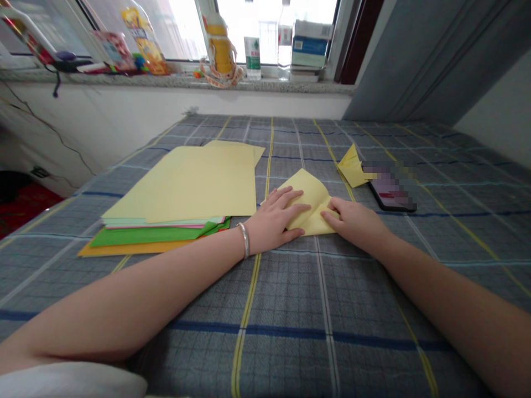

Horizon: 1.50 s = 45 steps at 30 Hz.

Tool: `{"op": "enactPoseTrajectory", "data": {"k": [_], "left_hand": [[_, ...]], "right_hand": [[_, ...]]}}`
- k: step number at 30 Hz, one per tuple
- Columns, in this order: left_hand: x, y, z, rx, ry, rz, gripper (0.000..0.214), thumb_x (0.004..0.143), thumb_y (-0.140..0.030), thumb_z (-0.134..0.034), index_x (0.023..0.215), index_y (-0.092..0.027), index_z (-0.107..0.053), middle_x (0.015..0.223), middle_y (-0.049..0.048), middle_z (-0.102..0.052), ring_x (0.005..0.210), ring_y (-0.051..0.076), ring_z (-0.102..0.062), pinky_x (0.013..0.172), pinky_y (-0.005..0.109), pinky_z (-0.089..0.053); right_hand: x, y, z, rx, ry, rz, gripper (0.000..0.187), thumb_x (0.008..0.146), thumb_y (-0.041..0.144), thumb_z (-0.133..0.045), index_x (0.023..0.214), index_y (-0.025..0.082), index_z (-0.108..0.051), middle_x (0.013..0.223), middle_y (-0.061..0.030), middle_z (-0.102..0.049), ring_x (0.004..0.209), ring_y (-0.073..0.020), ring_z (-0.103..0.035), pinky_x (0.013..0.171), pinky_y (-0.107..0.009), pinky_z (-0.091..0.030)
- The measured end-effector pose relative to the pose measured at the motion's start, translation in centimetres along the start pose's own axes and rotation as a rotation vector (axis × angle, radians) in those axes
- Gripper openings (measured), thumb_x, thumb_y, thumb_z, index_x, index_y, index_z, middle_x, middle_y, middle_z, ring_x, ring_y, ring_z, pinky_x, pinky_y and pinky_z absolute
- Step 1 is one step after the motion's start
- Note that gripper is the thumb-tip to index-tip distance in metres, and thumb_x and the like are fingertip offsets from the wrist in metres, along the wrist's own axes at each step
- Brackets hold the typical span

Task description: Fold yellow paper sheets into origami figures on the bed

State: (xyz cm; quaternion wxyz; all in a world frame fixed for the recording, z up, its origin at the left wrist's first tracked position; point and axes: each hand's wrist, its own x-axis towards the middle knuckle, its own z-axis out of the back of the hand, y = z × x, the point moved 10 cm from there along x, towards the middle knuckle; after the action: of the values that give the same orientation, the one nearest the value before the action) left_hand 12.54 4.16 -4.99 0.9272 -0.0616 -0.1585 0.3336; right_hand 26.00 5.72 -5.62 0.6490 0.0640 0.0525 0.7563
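Note:
A partly folded sheet of yellow paper (305, 190) lies on the plaid cloth (290, 298) in front of me. Across its left part my left hand (276, 218) rests flat, fingers spread; a silver bangle circles that wrist. My right hand (352, 218) pinches the paper's right edge between thumb and curled fingers, and the sheet bulges up a little between the two hands. Beyond my right hand stands a small folded yellow paper piece (352, 167), touching or close to a dark phone (392, 190). The underside of the sheet is hidden.
Left of my hands lies a stack of coloured paper (207, 182), yellow on top, green and orange below. A windowsill (166, 82) at the back holds a yellow bottle (219, 47), a white-green tube (252, 57) and boxes (311, 44). A grey curtain (406, 50) hangs at right.

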Motion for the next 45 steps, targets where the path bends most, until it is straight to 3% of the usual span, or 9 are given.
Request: {"op": "enactPoseTrajectory", "data": {"k": [24, 32, 42, 45], "left_hand": [[0.1, 0.2, -0.7, -0.01, 0.031, 0.002, 0.047, 0.09, -0.037, -0.057, 0.135, -0.026, -0.049, 0.149, 0.0114, -0.034, 0.14, 0.032, -0.026, 0.116, 0.057, -0.019], [0.3, 0.4, 0.4, -0.157, -0.05, -0.028, 0.034, 0.094, -0.019, -0.044, 0.125, -0.025, -0.058, 0.14, 0.0066, -0.049, 0.136, 0.024, -0.035, 0.114, 0.051, -0.028], [0.3, -0.3, 0.3, -0.114, -0.01, -0.054, 0.033, 0.097, -0.025, -0.04, 0.126, -0.022, -0.057, 0.14, 0.0079, -0.049, 0.137, 0.024, -0.035, 0.115, 0.05, -0.025], [0.2, -0.3, 0.1, -0.105, 0.009, -0.06, 0.036, 0.094, -0.031, -0.048, 0.129, -0.024, -0.054, 0.142, 0.0083, -0.047, 0.136, 0.026, -0.035, 0.115, 0.051, -0.026]], "right_hand": [[0.9, -0.3, -0.6, -0.054, 0.031, -0.022, 0.029, 0.089, 0.043, -0.04, 0.078, 0.022, -0.056, 0.077, -0.0049, -0.067, 0.068, -0.0191, -0.056, 0.053, -0.029, -0.027], [0.7, -0.3, -0.5, -0.059, 0.033, -0.014, 0.03, 0.09, 0.043, -0.038, 0.079, 0.022, -0.056, 0.078, -0.005, -0.067, 0.068, -0.0194, -0.056, 0.052, -0.029, -0.026], [0.6, -0.1, -0.6, -0.068, 0.039, -0.012, 0.03, 0.091, 0.043, -0.037, 0.079, 0.022, -0.055, 0.079, -0.005, -0.067, 0.067, -0.0191, -0.055, 0.052, -0.029, -0.025], [0.6, -0.2, -0.7, -0.066, 0.039, -0.009, 0.03, 0.091, 0.042, -0.037, 0.08, 0.022, -0.055, 0.079, -0.0053, -0.067, 0.068, -0.0194, -0.055, 0.053, -0.029, -0.026]]}}
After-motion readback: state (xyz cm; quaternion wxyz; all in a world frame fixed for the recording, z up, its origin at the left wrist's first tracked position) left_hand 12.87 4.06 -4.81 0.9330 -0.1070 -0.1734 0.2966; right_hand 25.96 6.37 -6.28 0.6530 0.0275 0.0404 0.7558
